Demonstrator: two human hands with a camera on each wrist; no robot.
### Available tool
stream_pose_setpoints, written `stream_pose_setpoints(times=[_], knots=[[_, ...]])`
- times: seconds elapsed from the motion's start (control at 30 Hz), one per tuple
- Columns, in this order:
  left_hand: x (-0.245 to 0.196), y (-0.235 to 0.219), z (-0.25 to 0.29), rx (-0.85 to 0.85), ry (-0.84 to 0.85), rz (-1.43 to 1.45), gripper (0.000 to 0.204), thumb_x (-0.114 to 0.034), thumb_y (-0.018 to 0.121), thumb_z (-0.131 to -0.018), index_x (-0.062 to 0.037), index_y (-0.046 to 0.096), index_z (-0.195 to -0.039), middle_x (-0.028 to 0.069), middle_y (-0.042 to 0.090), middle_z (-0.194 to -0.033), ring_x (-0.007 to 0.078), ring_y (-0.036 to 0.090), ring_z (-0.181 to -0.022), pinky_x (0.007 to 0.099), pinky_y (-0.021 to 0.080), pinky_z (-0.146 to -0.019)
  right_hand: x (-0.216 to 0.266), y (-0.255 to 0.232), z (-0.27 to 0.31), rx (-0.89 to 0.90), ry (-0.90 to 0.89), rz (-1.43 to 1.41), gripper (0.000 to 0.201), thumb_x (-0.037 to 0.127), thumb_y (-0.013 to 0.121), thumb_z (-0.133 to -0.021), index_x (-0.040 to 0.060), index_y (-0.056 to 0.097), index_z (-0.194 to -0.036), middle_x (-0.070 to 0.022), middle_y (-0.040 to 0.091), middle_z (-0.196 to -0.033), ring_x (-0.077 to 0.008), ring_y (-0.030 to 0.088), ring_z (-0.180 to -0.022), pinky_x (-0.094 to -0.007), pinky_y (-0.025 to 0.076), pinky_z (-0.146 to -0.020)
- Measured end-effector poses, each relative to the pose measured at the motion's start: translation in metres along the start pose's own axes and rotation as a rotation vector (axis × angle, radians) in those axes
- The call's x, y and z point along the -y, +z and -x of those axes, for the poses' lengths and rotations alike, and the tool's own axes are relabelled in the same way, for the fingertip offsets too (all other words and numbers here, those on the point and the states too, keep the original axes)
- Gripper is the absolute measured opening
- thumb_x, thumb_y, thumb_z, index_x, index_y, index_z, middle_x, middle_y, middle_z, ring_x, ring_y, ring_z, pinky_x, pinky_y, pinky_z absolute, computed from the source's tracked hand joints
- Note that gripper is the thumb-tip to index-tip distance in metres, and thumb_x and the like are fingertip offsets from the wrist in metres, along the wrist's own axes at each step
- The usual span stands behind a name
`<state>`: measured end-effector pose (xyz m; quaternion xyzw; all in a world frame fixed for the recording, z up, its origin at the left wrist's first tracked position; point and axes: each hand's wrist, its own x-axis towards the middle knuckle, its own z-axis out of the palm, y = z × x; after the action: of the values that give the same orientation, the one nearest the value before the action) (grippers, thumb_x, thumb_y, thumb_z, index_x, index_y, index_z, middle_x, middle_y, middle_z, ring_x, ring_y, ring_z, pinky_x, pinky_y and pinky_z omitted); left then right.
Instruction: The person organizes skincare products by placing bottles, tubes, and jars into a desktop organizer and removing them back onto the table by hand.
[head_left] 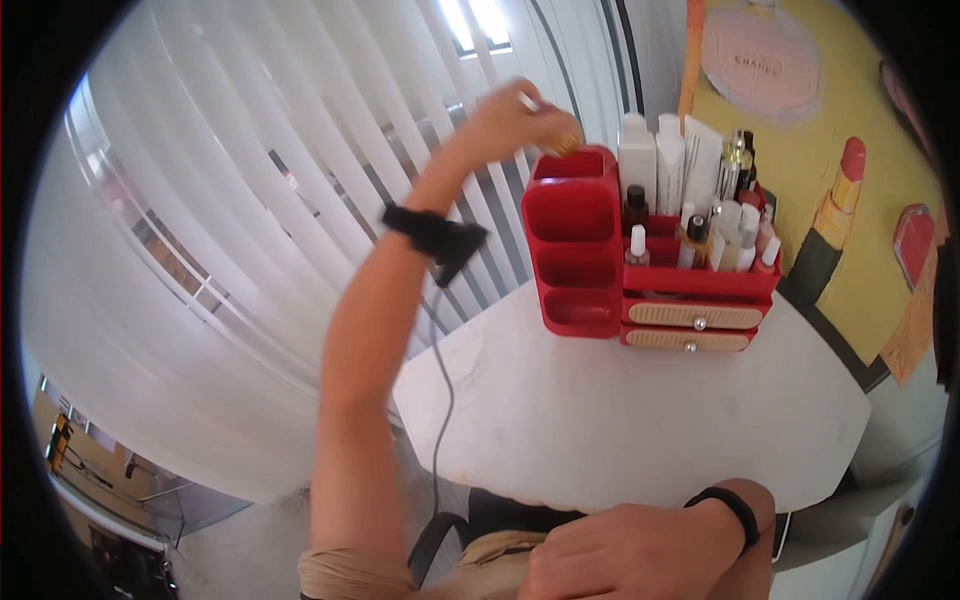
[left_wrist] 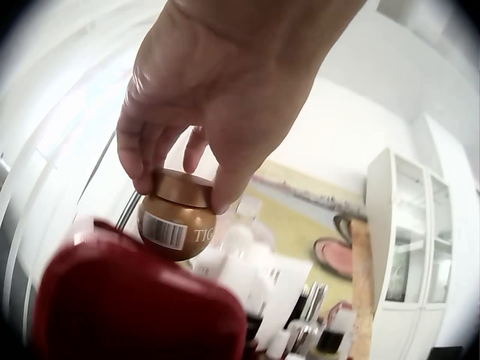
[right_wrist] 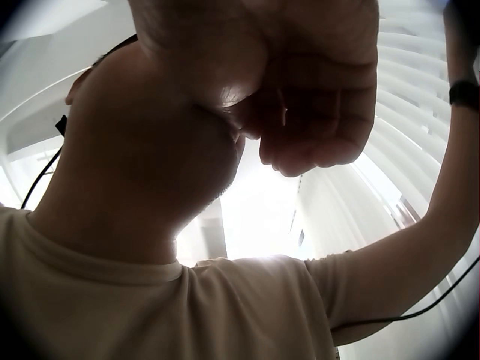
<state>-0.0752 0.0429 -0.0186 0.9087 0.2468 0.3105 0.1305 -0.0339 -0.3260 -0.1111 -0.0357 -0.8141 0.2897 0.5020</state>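
Note:
My left hand (head_left: 510, 125) (left_wrist: 217, 90) pinches the lid of a round gold-brown jar (head_left: 564, 142) (left_wrist: 180, 217) from above. The jar is upright, with a barcode label facing the left wrist view. It is held at the top of a red organizer tower (head_left: 571, 247) (left_wrist: 135, 292); whether it touches the red rim, I cannot tell. My right hand (head_left: 625, 550) (right_wrist: 300, 82) is low near my body, its fingers curled, with nothing visible in them.
Beside the tower a red organizer with drawers (head_left: 700, 285) holds white bottles (head_left: 637, 165), a white tube (head_left: 704, 160) and several small bottles. They stand on a white table (head_left: 640, 420). White vertical blinds (head_left: 250, 200) hang at the left; a painted board (head_left: 830, 100) stands behind.

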Motion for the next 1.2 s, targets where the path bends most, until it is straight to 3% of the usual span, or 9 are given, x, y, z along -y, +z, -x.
stream_pose_setpoints(times=[0.13, 0.23, 0.4, 0.57, 0.67, 0.8, 0.9, 1.03, 1.2], knots=[[0.021, -0.035, 0.078, 0.046, -0.104, -0.112, 0.052, -0.046, 0.074, -0.088, -0.0016, 0.069, -0.113, 0.0173, 0.072, -0.097, 0.0228, 0.07, -0.085, 0.037, 0.056, -0.073, -0.001, 0.003, -0.004, -0.08, -0.04, -0.051, 0.012, 0.015, 0.072, -0.09, 0.0069, 0.063, -0.09, -0.0091, 0.058, -0.086, -0.0288, 0.06, -0.072, -0.0361, 0.05, -0.06], [0.041, 0.01, 0.15, 0.244, -0.282, -0.145, 0.037, -0.035, 0.071, -0.089, -0.0018, 0.069, -0.105, 0.0159, 0.071, -0.096, 0.029, 0.07, -0.091, 0.04, 0.054, -0.08, -0.001, 0.001, -0.002, 0.082, 0.06, -0.012, 0.013, 0.016, 0.072, -0.089, 0.0086, 0.062, -0.088, -0.0072, 0.057, -0.085, -0.0278, 0.059, -0.071, -0.0359, 0.049, -0.059], [0.094, 0.093, 0.207, 0.378, -0.141, -0.244, 0.033, -0.027, 0.07, -0.087, -0.0042, 0.066, -0.111, 0.0166, 0.068, -0.103, 0.0344, 0.066, -0.101, 0.043, 0.053, -0.087, -0.015, 0.002, 0.001, 0.225, 0.06, 0.064, 0.016, 0.016, 0.064, -0.092, 0.004, 0.054, -0.096, -0.0094, 0.053, -0.092, -0.0253, 0.065, -0.086, -0.0352, 0.052, -0.064], [0.093, 0.069, 0.187, 0.265, 0.008, -0.283, 0.042, -0.018, 0.078, -0.084, -0.0069, 0.066, -0.123, 0.0127, 0.067, -0.111, 0.0313, 0.065, -0.104, 0.0421, 0.053, -0.09, -0.018, -0.006, -0.01, 0.104, 0.165, 0.219, 0.014, 0.018, 0.073, -0.088, 0.0104, 0.061, -0.086, -0.0053, 0.056, -0.084, -0.0277, 0.059, -0.07, -0.0368, 0.049, -0.058], [0.006, 0.035, 0.145, 0.114, -0.027, -0.066, 0.037, -0.011, 0.077, -0.086, -0.0052, 0.065, -0.121, 0.0125, 0.066, -0.115, 0.0295, 0.066, -0.101, 0.0399, 0.054, -0.088, -0.027, -0.014, -0.008, 0.105, 0.264, 0.267, 0.014, 0.018, 0.07, -0.09, 0.0081, 0.06, -0.092, -0.0071, 0.057, -0.09, -0.0273, 0.063, -0.08, -0.0357, 0.051, -0.061], [-0.054, 0.081, 0.1, -0.034, 0.418, 0.119, 0.021, -0.011, 0.068, -0.093, -0.0002, 0.066, -0.11, 0.0148, 0.068, -0.111, 0.032, 0.069, -0.092, 0.0404, 0.055, -0.085, -0.025, -0.053, -0.013, -0.005, 0.475, 0.705, 0.023, 0.018, 0.071, -0.09, 0.009, 0.064, -0.11, -0.006, 0.063, -0.098, -0.0248, 0.067, -0.087, -0.0342, 0.055, -0.07], [-0.033, 0.131, 0.07, 0.246, 0.626, 0.049, 0.017, -0.01, 0.064, -0.094, -0.0002, 0.067, -0.108, 0.0154, 0.069, -0.105, 0.0365, 0.068, -0.092, 0.0424, 0.055, -0.086, -0.036, -0.116, -0.026, -0.258, 0.804, 1.152, 0.031, 0.019, 0.072, -0.091, 0.008, 0.064, -0.119, -0.0079, 0.063, -0.1, -0.0267, 0.066, -0.083, -0.0382, 0.054, -0.074], [-0.052, 0.07, 0.077, -0.09, 0.582, 0.061, 0.01, -0.006, 0.062, -0.095, -0.0004, 0.068, -0.1, 0.0133, 0.069, -0.098, 0.0349, 0.066, -0.087, 0.0405, 0.054, -0.079, -0.049, -0.166, -0.002, -0.149, 1.017, 1.642, 0.031, 0.018, 0.069, -0.091, 0.0049, 0.062, -0.118, -0.0131, 0.064, -0.11, -0.0325, 0.066, -0.091, -0.0415, 0.053, -0.08], [-0.011, 0.005, 0.163, 0.08, 0.2, 0.07, 0.01, -0.011, 0.067, -0.095, -0.0011, 0.067, -0.097, 0.0142, 0.067, -0.089, 0.0343, 0.063, -0.079, 0.0404, 0.051, -0.073, -0.063, -0.18, 0.018, 0.048, 0.989, 1.617, 0.017, 0.013, 0.066, -0.089, 0.0033, 0.065, -0.103, -0.0175, 0.064, -0.101, -0.0388, 0.064, -0.096, -0.0473, 0.05, -0.085]])
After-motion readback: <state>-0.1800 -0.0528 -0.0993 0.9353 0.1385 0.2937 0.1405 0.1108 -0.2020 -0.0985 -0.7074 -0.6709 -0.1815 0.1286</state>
